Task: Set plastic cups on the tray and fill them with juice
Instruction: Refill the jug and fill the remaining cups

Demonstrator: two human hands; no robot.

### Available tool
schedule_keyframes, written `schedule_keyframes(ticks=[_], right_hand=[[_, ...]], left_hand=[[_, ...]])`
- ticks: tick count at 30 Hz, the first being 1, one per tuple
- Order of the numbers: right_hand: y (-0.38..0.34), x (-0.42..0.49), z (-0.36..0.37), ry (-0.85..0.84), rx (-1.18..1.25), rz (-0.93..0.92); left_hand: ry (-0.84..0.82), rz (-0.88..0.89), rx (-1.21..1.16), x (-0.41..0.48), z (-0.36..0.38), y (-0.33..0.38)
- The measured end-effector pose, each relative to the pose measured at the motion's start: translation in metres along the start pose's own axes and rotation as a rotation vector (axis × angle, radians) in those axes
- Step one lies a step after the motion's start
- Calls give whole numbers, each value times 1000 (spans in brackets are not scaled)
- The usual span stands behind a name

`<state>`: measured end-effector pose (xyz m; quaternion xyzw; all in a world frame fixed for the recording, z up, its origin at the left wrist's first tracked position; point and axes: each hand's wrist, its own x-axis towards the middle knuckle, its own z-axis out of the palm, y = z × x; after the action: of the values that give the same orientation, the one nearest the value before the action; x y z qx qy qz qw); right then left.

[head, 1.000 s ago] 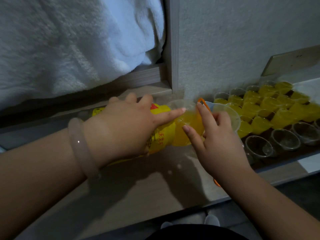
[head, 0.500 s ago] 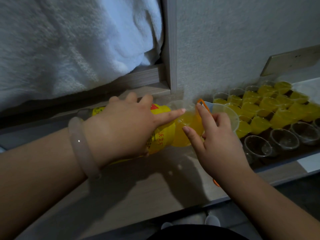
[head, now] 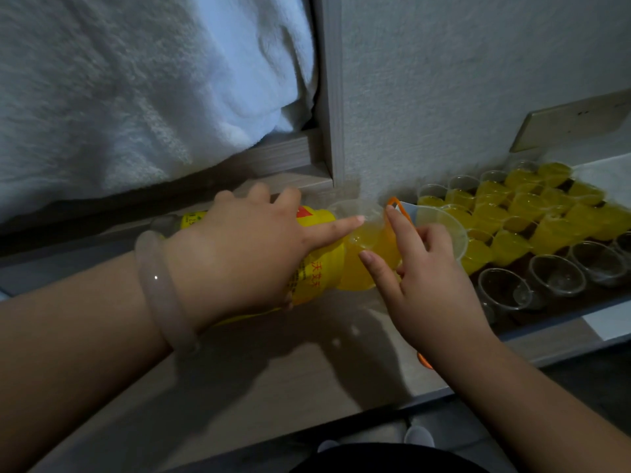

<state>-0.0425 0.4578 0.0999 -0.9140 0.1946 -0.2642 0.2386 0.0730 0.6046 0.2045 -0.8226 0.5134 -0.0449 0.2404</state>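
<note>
While the left hand (head: 239, 254) wraps around a yellow-labelled juice bottle (head: 317, 268) tipped on its side mid-frame, pointer finger sticking out straight, the right hand (head: 433, 291) has its lower fingers curled round a clear plastic cup (head: 444, 223) right at the bottle's mouth, thumb and pointer stretched toward the neck. Over at the right edge sits the tray (head: 563, 308) on the worktop (head: 273, 370), with filled cups (head: 529, 213) at the back and empty cups (head: 553, 274) along the front.
</note>
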Motion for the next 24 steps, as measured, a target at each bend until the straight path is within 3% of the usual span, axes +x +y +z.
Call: schedule_keyframes(ticks=[24], right_hand=[[1,0,-3,-3,-17,17]], left_hand=[[19,13,-12,1,3,0]])
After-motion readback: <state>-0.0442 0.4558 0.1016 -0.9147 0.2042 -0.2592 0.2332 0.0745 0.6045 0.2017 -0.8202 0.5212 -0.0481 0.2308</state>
